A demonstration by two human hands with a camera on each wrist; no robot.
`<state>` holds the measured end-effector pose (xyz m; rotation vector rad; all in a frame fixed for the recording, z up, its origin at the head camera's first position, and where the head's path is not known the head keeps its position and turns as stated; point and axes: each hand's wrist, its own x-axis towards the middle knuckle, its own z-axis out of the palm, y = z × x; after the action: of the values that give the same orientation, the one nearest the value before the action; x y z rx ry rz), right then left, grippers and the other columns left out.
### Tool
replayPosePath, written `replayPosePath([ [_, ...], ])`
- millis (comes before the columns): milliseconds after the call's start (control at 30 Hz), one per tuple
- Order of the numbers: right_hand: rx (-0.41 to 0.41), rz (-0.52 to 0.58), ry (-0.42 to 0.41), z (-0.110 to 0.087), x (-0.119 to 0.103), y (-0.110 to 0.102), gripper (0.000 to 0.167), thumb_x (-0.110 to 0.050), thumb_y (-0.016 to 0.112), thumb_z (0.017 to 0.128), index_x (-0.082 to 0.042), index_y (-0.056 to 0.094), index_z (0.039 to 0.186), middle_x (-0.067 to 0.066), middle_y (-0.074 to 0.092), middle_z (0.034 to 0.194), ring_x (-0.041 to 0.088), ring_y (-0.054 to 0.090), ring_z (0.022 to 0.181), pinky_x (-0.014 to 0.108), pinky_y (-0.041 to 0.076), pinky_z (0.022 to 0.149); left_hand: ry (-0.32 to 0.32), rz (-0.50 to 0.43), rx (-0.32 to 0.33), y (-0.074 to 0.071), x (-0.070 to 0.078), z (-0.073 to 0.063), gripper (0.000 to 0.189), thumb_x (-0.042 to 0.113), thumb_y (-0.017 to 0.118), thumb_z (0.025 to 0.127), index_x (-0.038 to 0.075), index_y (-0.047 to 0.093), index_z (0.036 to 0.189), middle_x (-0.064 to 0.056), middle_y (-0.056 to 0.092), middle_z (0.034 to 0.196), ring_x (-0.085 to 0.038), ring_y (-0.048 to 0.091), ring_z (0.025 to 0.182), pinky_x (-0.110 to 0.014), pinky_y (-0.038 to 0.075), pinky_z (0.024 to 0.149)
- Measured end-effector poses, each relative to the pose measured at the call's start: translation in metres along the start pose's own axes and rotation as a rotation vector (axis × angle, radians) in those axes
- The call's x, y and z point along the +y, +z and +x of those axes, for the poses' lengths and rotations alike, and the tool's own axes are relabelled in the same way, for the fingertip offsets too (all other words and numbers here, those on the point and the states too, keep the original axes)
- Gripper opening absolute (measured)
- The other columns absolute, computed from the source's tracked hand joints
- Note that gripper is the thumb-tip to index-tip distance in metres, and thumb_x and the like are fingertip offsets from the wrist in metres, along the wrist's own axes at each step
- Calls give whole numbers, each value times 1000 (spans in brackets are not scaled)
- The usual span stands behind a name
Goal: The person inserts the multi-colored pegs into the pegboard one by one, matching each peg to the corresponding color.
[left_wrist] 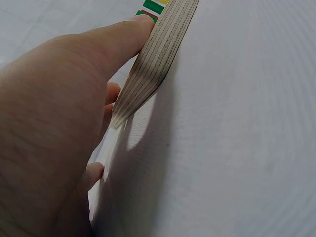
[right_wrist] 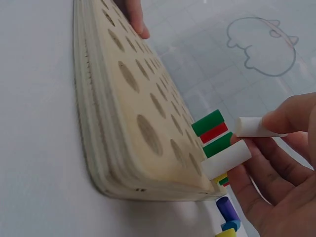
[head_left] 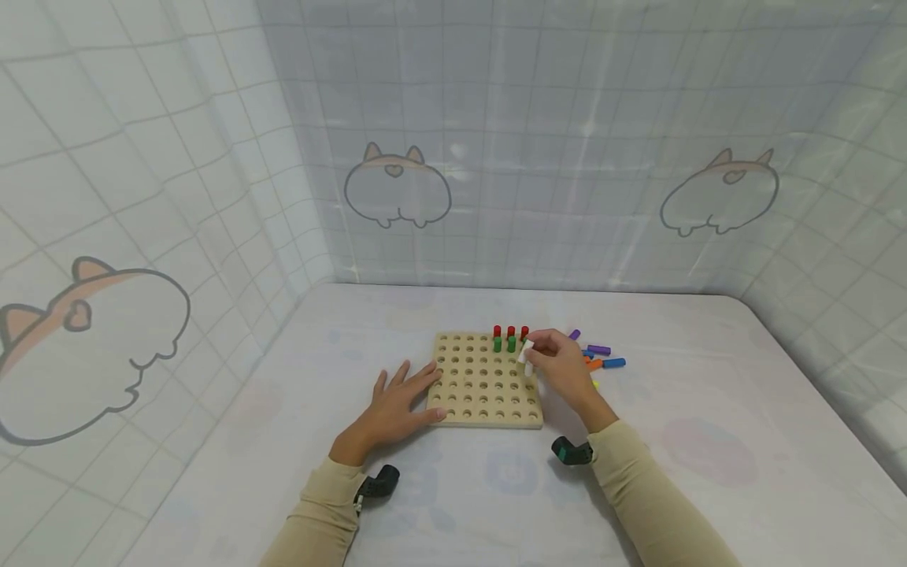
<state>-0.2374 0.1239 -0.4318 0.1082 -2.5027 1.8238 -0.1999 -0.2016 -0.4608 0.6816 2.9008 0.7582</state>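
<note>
A wooden pegboard lies on the table with rows of round holes. My right hand pinches a white peg between thumb and fingers above the board's right side. Just beside those fingers, a second white peg stands in the board. Red pegs fill part of the back row at the right, and green pegs stand in front of them. My left hand rests spread against the board's left edge, its thumb at the near corner. Part of the right-hand rows is hidden behind the right hand.
Loose purple pegs, blue pegs and orange pegs lie right of the board, with a yellow peg partly behind the right wrist. A patterned curtain hangs behind the table.
</note>
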Motion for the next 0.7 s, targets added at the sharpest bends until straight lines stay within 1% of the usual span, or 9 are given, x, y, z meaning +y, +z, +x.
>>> replayPosePath([
  [133, -20, -33, -25, 0, 0, 2, 30, -14, 70, 94, -3, 65, 122, 9, 68, 110, 26, 63, 104, 40, 52, 92, 11, 2, 2, 1, -2, 0, 77, 65, 57, 92, 23, 41, 155, 7, 27, 163, -40, 8, 151, -70, -5, 113],
  [333, -60, -137, -45, -3, 0, 4, 25, -15, 73, 93, -10, 67, 116, 6, 70, 106, 23, 65, 99, 41, 54, 88, 13, 9, -5, 1, -1, 0, 77, 66, 56, 92, 24, 41, 155, 8, 26, 163, -39, 8, 152, -70, -5, 113],
  [567, -63, -182, -81, -6, 0, 7, 21, -14, 72, 93, -12, 69, 114, 5, 69, 103, 22, 66, 98, 42, 56, 89, 11, 18, -3, -1, 0, -2, 77, 65, 56, 92, 24, 41, 155, 7, 27, 163, -39, 9, 151, -70, -5, 113],
  [700, -59, -224, -113, -8, 0, 9, 21, -14, 72, 93, -11, 70, 114, 3, 70, 105, 22, 66, 98, 42, 56, 88, 5, 18, -4, -1, 0, -3, 77, 66, 56, 92, 24, 41, 155, 7, 27, 163, -39, 9, 152, -70, -5, 113],
])
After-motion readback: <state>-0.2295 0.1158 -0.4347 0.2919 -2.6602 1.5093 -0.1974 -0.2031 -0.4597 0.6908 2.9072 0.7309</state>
